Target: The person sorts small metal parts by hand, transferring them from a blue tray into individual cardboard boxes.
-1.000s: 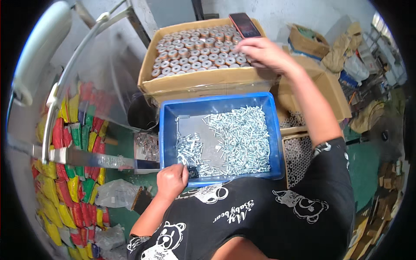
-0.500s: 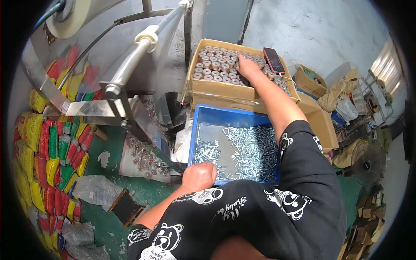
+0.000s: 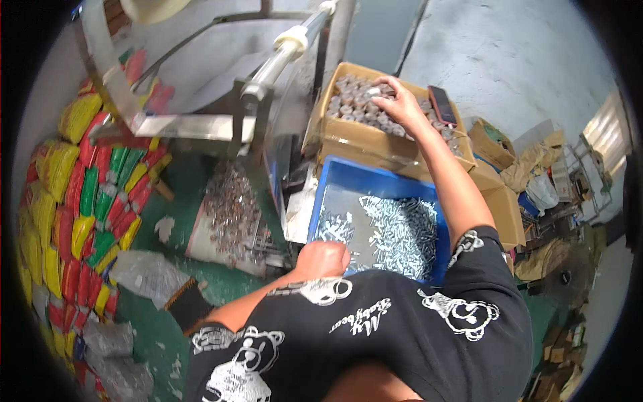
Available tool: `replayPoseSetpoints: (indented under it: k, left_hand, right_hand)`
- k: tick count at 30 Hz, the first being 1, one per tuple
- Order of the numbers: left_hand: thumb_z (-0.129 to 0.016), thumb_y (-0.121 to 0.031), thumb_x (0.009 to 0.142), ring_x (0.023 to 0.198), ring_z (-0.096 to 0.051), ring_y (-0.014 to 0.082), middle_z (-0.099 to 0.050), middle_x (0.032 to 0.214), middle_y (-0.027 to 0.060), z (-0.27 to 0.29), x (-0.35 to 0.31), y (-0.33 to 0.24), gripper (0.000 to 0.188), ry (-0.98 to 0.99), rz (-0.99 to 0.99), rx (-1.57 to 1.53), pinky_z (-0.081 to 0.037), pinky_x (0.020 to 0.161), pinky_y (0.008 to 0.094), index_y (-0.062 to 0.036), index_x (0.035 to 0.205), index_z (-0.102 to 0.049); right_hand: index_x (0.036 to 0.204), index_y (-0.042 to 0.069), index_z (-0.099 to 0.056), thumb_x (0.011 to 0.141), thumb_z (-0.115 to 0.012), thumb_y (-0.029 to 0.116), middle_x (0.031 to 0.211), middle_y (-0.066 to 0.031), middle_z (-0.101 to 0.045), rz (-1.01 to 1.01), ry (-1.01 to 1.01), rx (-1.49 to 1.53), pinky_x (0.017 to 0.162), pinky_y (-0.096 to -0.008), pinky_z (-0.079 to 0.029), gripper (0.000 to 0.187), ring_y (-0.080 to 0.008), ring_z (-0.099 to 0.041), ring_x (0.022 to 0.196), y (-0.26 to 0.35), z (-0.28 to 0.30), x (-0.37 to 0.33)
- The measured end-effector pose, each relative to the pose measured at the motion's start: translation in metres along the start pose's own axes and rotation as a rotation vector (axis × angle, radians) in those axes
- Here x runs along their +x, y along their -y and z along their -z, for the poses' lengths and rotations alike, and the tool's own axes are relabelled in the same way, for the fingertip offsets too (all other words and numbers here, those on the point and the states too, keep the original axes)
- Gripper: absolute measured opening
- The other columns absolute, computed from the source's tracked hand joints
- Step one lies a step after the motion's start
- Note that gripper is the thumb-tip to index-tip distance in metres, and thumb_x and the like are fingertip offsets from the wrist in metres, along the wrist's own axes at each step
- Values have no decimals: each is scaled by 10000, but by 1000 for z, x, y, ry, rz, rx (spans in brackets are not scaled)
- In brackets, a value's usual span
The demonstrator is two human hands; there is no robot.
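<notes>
My right hand (image 3: 402,107) reaches over a cardboard box (image 3: 375,147) packed with small round cylinders (image 3: 351,107). Its thumb and fingers close around one greyish cylinder (image 3: 374,92), just above the others; motion blurs the detail. Closer to me stands a blue tray (image 3: 385,173) with many loose silvery screws (image 3: 405,231), most of them heaped on its right side. My left hand (image 3: 325,260) is a closed fist at the tray's near left corner, above a smaller group of screws (image 3: 336,226). What that fist holds, if anything, is hidden.
A metal machine frame (image 3: 194,127) with a roller bar (image 3: 284,57) rises at the left. Below it lie small metal parts (image 3: 231,208) on a sheet. Colourful packed bags (image 3: 87,221) are piled far left. A phone (image 3: 441,106) rests on the box's right edge.
My right hand has lifted slightly from the cylinders, its fingers now curved around one. The view has shifted, so the frame and box appear farther right. My left hand stays a fist.
</notes>
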State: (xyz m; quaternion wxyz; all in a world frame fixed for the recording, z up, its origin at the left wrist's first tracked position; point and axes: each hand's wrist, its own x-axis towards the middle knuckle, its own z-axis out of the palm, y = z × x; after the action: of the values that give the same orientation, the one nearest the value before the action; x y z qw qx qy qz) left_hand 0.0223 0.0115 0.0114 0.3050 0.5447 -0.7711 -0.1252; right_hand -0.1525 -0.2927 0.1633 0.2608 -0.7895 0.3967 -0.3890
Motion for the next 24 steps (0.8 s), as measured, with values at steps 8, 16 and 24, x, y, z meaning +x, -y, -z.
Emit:
replayPoseSetpoints:
  k: [8,16,24]
  left_hand:
    - [-576,-202,835,601,-631,374,-619,624,169,-4,13,-3,250,18,-71,55,-511,593,497,-49,641,-612]
    - [-575,-253,863,636,-638,383,-633,650,177,1,7,-5,299,16,-15,96,-516,616,500,-50,651,-632]
    - [-610,-260,848,632,-625,379,-628,653,158,-5,7,-15,276,25,-11,283,-502,596,494,-66,651,-626]
  right_hand:
    - [1299,68,-569,858,-694,247,1015,-133,-694,-165,353,-23,829,-311,-518,493,-169,-656,899,39,-150,-40]
    - [1136,11,-656,846,-620,129,1053,-214,-680,196,439,-378,903,-446,-516,315,-397,-645,1014,-61,-36,-196]
    - [1217,161,-620,830,-689,184,1131,-189,-619,80,667,-848,893,-476,-525,394,-389,-611,1083,-89,17,-315]
